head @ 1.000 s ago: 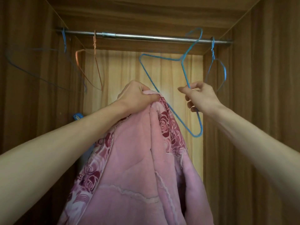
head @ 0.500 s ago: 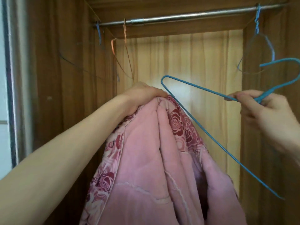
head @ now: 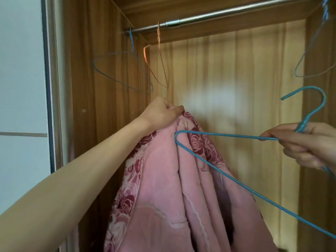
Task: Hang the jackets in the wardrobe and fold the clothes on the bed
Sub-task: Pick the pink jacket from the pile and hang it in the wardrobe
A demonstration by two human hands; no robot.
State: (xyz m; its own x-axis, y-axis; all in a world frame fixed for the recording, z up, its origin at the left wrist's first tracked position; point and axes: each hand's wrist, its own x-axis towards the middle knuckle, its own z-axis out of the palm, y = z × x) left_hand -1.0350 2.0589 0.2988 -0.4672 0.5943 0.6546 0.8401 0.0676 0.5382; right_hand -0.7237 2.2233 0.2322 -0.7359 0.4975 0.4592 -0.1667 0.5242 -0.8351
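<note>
- The left hand (head: 161,113), arm stretched forward and up, is closed in a fist around the top of a pink quilted jacket (head: 172,188), holding it up inside the open wardrobe (head: 109,88).
- The jacket hangs down from that fist in long folds; its pink lining faces the camera and a dark red rose print shows along its edges.
- The right hand (head: 309,144), at the right edge of the view, has its fingers curled tight around the neck of a blue wire hanger (head: 227,170), just below the hook.
- The hanger lies tilted on its side, hook up by the right hand, with one rounded shoulder end touching the jacket just below the left fist.
- No brand, label or writing can be read.
- A metal rail (head: 218,14) crosses the top of the wardrobe. A thin blue hanger (head: 116,80) and an orange hanger (head: 160,57) hang at its left end, another blue hanger (head: 309,51) at its right.
- The wardrobe walls are brown wood grain, the back panel paler.
- A pale wall (head: 20,88) with a metal strip stands at the left.
</note>
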